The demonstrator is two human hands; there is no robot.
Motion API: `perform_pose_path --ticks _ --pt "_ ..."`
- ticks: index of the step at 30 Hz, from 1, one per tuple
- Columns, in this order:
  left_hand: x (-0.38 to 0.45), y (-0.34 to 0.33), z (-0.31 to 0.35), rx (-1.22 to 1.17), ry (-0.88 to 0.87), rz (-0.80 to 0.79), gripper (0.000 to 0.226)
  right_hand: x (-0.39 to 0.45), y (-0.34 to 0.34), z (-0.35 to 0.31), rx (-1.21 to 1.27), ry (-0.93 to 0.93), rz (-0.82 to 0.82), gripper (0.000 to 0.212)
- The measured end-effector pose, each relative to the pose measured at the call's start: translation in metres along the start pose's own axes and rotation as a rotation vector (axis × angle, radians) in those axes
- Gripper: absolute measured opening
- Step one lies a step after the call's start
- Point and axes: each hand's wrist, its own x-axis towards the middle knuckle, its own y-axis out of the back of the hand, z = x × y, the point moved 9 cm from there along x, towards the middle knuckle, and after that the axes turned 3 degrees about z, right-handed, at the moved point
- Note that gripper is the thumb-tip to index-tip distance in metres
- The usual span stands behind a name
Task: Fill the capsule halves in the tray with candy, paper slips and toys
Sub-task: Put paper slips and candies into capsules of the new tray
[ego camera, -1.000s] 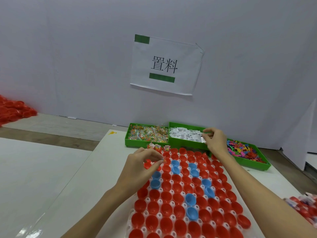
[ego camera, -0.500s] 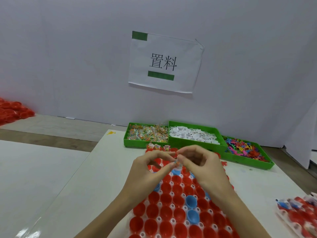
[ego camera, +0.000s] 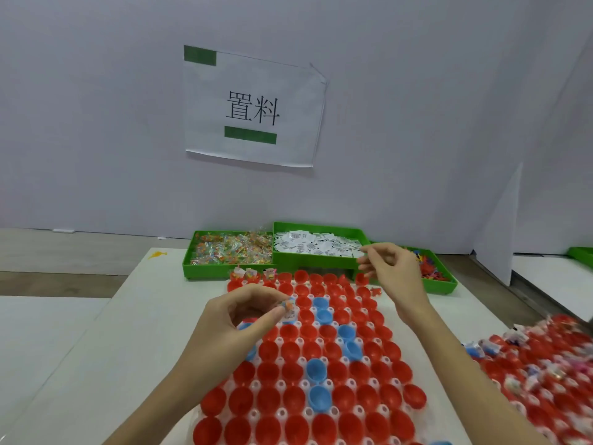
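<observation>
A white tray (ego camera: 279, 412) of red capsule halves (ego camera: 290, 351) and a few blue ones (ego camera: 316, 369) lies in front of me. My left hand (ego camera: 237, 322) hovers over its far left part and pinches a small candy with a paper slip (ego camera: 288, 308) between thumb and fingertips. My right hand (ego camera: 393, 273) hangs above the tray's far right corner, fingers loosely curled, nothing seen in them. Three halves in the far row (ego camera: 252, 273) hold candy and slips. Behind stand green bins of candy (ego camera: 224, 272), paper slips (ego camera: 314, 263) and toys (ego camera: 444, 289).
A second tray (ego camera: 545, 364) of filled red halves lies at the right, blurred. A paper sign (ego camera: 253, 107) hangs on the white wall behind the bins. A yellow scrap (ego camera: 157, 254) lies at the table's far left corner. Another green bin edge (ego camera: 582, 255) shows far right.
My right hand took a slip from the middle bin, brought it to my left hand, and has now drawn back toward the bins. My left hand now holds candy and slip together.
</observation>
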Motion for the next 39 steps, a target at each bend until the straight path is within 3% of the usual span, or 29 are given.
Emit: perform_pose_path --ticks 3,7,17,23,33,39 --pt "0.001 0.002 -0.001 -0.058 0.026 0.000 0.009 0.050 0.032 0.045 -0.253 -0.079 0.148 0.017" --pt "0.003 0.005 -0.003 -0.079 0.043 0.009 0.009 0.085 0.044 0.079 -0.649 -0.068 0.095 0.015" --pt "0.004 0.007 -0.007 -0.025 0.040 -0.008 0.028 0.105 0.026 0.092 -0.853 -0.114 -0.030 0.020" --pt "0.004 0.002 -0.008 -0.004 0.043 -0.030 0.021 0.101 0.034 0.094 -0.784 -0.087 0.107 0.015" --pt "0.004 0.001 -0.011 -0.015 0.053 -0.027 0.022 0.081 0.050 0.083 -0.329 -0.065 0.199 0.013" --pt "0.002 0.001 -0.008 0.010 0.019 -0.012 0.021 0.036 0.051 0.045 -0.123 0.019 0.209 0.012"
